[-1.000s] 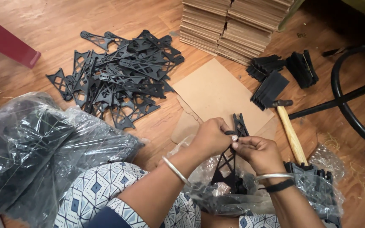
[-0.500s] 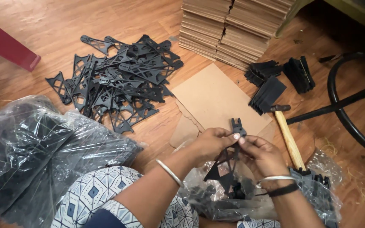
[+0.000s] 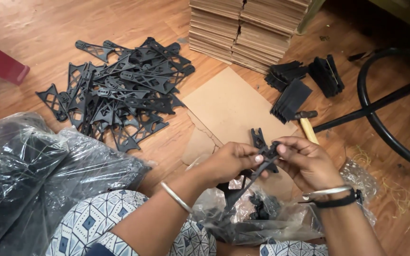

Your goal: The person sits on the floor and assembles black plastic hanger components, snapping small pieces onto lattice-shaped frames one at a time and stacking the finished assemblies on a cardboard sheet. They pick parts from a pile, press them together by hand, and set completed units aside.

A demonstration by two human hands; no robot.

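My left hand and my right hand meet in front of me, both gripping a black plastic triangular bracket near its forked top end. The bracket slants down toward my lap. Under it lies a clear plastic bag with small black parts inside. A metal bangle circles each wrist, and the right wrist also has a black band.
A pile of several black brackets lies on the wooden floor at the left. A cardboard sheet, stacked cardboard, black part bundles, a hammer, a black tube frame and a big plastic bag surround me.
The bracket has tipped from nearly upright to a slant, and my hands have shifted slightly along its upper end. The view has drifted a little.
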